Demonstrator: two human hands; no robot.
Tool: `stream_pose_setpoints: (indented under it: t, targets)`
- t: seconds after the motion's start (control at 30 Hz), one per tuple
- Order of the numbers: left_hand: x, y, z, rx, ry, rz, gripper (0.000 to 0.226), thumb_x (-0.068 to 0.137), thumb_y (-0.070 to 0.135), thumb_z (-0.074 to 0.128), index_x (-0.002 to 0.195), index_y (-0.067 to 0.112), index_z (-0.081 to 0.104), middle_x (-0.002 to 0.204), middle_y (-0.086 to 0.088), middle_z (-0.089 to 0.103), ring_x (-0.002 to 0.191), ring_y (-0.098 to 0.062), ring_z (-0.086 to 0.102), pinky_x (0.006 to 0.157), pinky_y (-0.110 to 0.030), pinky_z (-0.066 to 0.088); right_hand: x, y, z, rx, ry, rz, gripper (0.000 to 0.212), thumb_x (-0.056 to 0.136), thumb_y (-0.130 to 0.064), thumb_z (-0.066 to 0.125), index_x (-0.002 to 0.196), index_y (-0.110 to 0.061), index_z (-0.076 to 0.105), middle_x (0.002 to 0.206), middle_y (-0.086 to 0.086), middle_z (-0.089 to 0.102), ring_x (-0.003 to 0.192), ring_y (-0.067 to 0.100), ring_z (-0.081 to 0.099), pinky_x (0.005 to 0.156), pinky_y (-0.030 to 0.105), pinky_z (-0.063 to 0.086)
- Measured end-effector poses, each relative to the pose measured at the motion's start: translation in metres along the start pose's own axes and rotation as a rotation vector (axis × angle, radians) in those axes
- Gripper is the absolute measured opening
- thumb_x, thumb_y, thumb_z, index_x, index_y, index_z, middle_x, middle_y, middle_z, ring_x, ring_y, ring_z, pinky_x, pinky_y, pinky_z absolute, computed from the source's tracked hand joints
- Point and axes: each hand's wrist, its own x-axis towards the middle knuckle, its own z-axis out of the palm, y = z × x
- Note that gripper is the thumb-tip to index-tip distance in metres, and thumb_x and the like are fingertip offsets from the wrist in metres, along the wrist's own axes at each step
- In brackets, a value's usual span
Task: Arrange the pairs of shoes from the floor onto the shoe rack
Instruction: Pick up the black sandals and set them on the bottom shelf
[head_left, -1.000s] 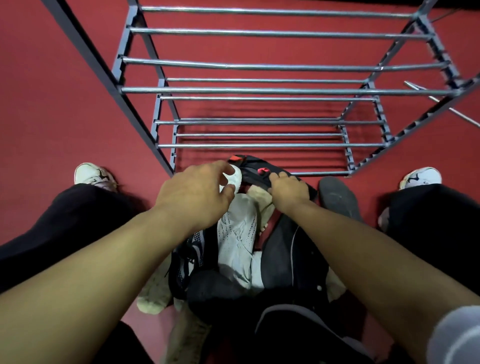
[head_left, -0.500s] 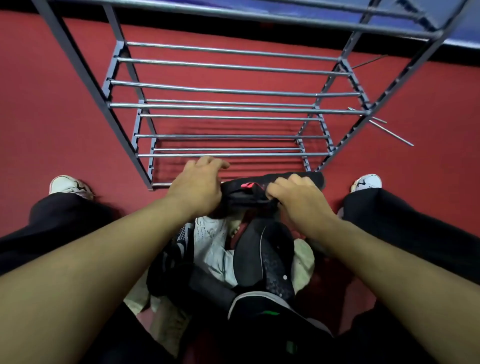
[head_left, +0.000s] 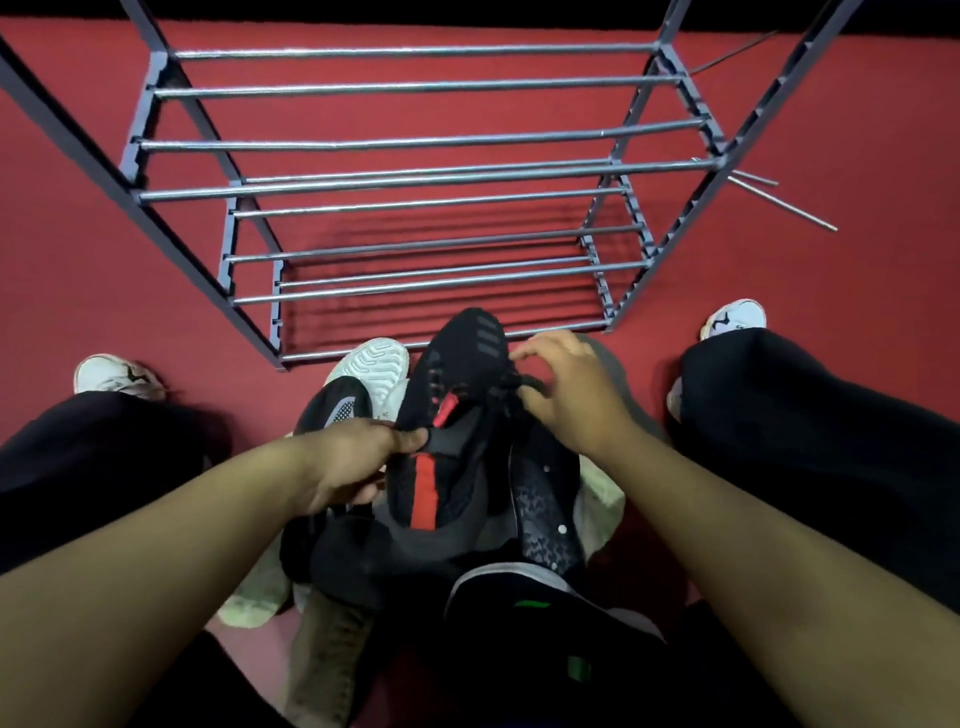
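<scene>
Left hand (head_left: 358, 457) pinches the black shoe (head_left: 457, 415) at its collar; right hand (head_left: 566, 389) grips its laces — loose hold, shoe may drop onto the pile (head_left: 545, 519) before reaching the rack (head_left: 415, 182).

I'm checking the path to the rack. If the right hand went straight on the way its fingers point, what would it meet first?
The right hand points left across the black and red shoe, its fingers at the laces. Going straight on, it would likely meet that shoe's upper first, not the shoe rack; depth is hard to judge.
</scene>
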Motion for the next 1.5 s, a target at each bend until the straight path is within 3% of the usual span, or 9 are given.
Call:
stream_pose_setpoints:
  t: [0.23,0.37,0.5,0.77,0.93,1.03,1.1,1.23,1.5]
  targets:
    - [0.010,-0.006,0.017,-0.076,0.193,0.017,0.037,0.095,0.029,0.057,0.063,0.011,0.055,0.030,0.005,0.046,0.019,-0.004,0.034,0.027,-0.009,0.024,-0.007,0.105,0.023,-0.233,-0.248,0.819,0.062,0.082,-0.034,0.064,0.135,-0.008,0.044,0.137,0.020,0.047,0.127,0.039,0.047,0.106,0.039,0.041]
    - [0.019,-0.008,0.016,-0.158,0.216,-0.007,0.035,0.086,0.036,0.069,0.094,0.002,0.072,0.084,-0.012,0.071,0.059,-0.017,0.055,0.044,-0.019,0.041,-0.022,0.135,0.030,-0.339,-0.391,0.921,0.085,0.081,-0.045,0.069,0.146,-0.014,0.024,0.149,0.015,0.031,0.136,0.037,0.033,0.108,0.047,0.034]
    - [0.032,-0.006,0.016,-0.152,0.175,0.008,0.041,0.085,0.038,0.070,0.109,0.004,0.068,0.097,-0.012,0.068,0.079,-0.019,0.054,0.049,-0.021,0.045,-0.027,0.154,0.037,-0.417,-0.350,0.950,0.082,0.078,-0.048,0.071,0.139,-0.022,0.023,0.148,0.015,0.030,0.133,0.037,0.031,0.104,0.049,0.034]
    - [0.033,0.002,0.017,-0.036,0.212,0.009,0.050,0.084,0.044,0.068,0.101,-0.003,0.070,0.079,-0.012,0.062,0.054,-0.018,0.043,0.044,-0.019,0.033,-0.023,0.126,0.011,-0.657,-0.286,0.826,0.093,0.056,-0.071,0.065,0.126,-0.020,0.032,0.138,0.018,0.042,0.126,0.037,0.037,0.102,0.049,0.031]
    - [0.022,0.006,0.012,-0.086,0.184,0.047,0.056,0.079,0.045,0.071,0.105,-0.004,0.069,0.096,-0.023,0.074,0.070,-0.023,0.054,0.051,-0.024,0.035,-0.006,0.057,-0.035,-0.076,-0.171,0.932,0.077,0.086,-0.061,0.043,0.138,-0.004,0.042,0.143,0.024,0.044,0.127,0.039,0.048,0.105,0.042,0.037]
    - [0.012,0.006,0.011,-0.105,0.213,0.067,0.046,0.077,0.041,0.075,0.090,-0.003,0.068,0.075,-0.018,0.068,0.061,-0.023,0.055,0.051,-0.025,0.038,-0.017,0.011,-0.051,0.694,-0.142,1.097,0.048,0.088,-0.047,0.037,0.088,-0.010,0.068,0.067,0.006,0.070,0.061,0.021,0.067,0.061,0.024,0.050]
    - [0.001,0.005,0.010,-0.125,0.251,0.071,0.030,0.086,0.029,0.070,0.074,0.005,0.058,0.054,-0.009,0.051,0.042,-0.019,0.043,0.042,-0.020,0.029,-0.034,0.000,-0.044,1.012,-0.153,1.128,0.043,0.081,-0.049,0.034,0.076,-0.017,0.063,0.065,0.004,0.068,0.061,0.024,0.064,0.061,0.025,0.048]
    - [-0.019,-0.005,0.008,-0.194,0.152,0.025,0.030,0.092,0.012,0.055,0.063,0.010,0.046,0.027,0.002,0.041,0.017,-0.008,0.034,0.030,-0.006,0.025,-0.067,0.002,-0.011,1.106,-0.217,1.235,0.053,0.079,-0.047,0.033,0.098,-0.011,0.067,0.095,0.020,0.072,0.087,0.038,0.066,0.078,0.038,0.049]
    - [-0.020,-0.035,-0.009,-0.169,-0.074,-0.144,0.014,0.085,0.008,0.056,0.076,0.018,0.057,0.056,0.003,0.056,0.050,-0.009,0.049,0.056,-0.028,0.054,-0.081,0.001,0.030,0.547,-0.371,1.180,0.031,0.093,-0.045,0.056,0.112,-0.021,0.057,0.110,0.010,0.065,0.082,0.028,0.064,0.075,0.045,0.055]
